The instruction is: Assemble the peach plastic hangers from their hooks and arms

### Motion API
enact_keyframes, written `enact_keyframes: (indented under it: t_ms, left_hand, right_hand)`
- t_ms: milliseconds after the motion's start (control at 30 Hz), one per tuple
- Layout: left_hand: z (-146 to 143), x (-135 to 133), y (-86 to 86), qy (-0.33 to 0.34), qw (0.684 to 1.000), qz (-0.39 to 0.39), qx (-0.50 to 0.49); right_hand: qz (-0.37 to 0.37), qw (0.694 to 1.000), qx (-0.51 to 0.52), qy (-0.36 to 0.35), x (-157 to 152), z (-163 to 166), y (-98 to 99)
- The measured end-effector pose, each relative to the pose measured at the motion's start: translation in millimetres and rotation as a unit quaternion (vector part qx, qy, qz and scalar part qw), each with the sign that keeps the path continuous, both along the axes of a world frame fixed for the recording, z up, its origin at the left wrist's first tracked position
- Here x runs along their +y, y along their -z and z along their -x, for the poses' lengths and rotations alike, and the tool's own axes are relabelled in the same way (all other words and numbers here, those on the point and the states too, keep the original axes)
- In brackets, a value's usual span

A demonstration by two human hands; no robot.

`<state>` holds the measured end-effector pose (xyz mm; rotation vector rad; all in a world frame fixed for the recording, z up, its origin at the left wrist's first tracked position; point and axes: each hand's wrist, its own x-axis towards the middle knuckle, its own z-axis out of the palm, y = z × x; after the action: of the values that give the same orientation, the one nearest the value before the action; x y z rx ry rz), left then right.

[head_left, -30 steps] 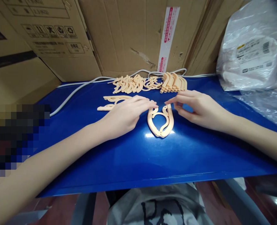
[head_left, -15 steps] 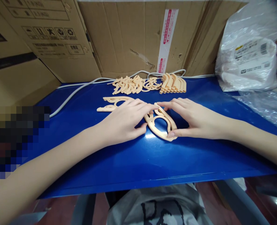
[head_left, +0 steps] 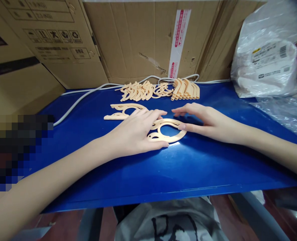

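A cream plastic folding hanger, folded up with a round opening in its middle, lies on the blue table. My left hand spans its left end, thumb along the near side and fingers along the far side, hiding that end. At the right end, the thumb of my right hand touches the hanger, while its fingers stretch out beyond the far edge, apart from it. Another folded hanger lies behind my left hand, partly covered by it.
Along the back lie cream curved arms, hook-like pieces and a row of bent hollow pieces. A white cable runs behind them. Cardboard boxes wall the back; a plastic-wrapped package stands at right.
The hanger has turned from slanting to lying nearly level across the table. My right hand's fingers have come off its far end, and my left thumb has moved right along the near side.
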<state>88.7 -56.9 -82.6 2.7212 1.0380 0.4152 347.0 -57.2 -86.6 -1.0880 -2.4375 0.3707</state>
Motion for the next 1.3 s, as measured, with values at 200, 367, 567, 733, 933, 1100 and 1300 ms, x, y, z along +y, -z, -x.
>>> enact_keyframes:
  t_ms: [200,367,567,733,933,1100,1300]
  left_hand:
    - [3,1,0.3,0.043,0.994,-0.07,-0.066]
    - [3,1,-1.3,0.06,0.987,-0.134,-0.064]
    - [5,4,-2.2,0.081,0.987,-0.132,-0.05]
    - [7,6,-3.8,0.092,0.982,-0.159,-0.039]
    - [7,2,-8.8,0.09,0.973,-0.211,0.0]
    - [20,8,-28.6,0.04,0.974,-0.222,0.033]
    - [55,33,-53.2,-0.105,0.988,-0.108,0.035]
  right_hand:
    - [0.16,0.983,0.068,0.064,2,2,-10.5]
    - [0.28,0.949,0.136,0.051,0,1,-12.6]
    - [0.316,0.932,0.172,0.046,-1,3,-11.5]
    - [0.347,0.912,0.212,0.054,0,3,-9.7]
    - [0.354,0.909,0.216,0.049,-2,4,-8.2]
    - [0.26,0.942,0.213,0.017,2,2,-7.4]
    - [0.022,1.0,0.003,0.002,12,-8,-0.9]
